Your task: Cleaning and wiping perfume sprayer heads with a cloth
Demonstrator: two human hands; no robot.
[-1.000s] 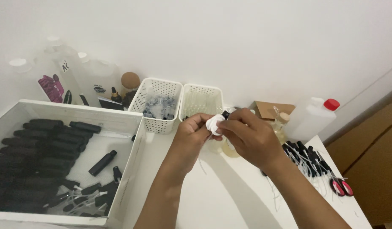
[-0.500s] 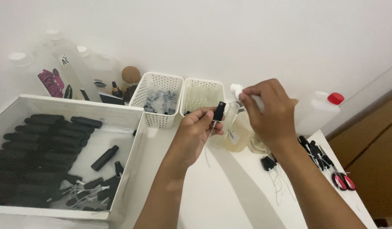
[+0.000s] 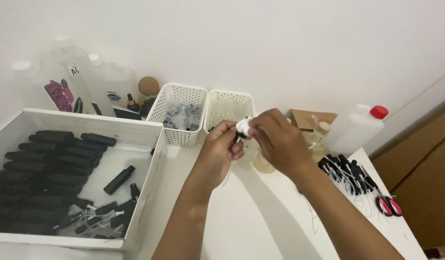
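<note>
1. Both hands have come back together; before, the right hand (image 3: 279, 144) was lifted away.
2. Now the left hand (image 3: 221, 149) and right hand pinch a small white cap (image 3: 243, 126) between their fingertips.
3. It sits above the desk (image 3: 241, 212), near two white baskets (image 3: 228, 108).

A plain white wall (image 3: 290, 53) rises behind the white surface (image 3: 261, 216), meeting a second white wall (image 3: 419, 103) at a corner to its right, beyond which brown wooden panelling (image 3: 424, 183) stands, all in soft, even light.
</note>
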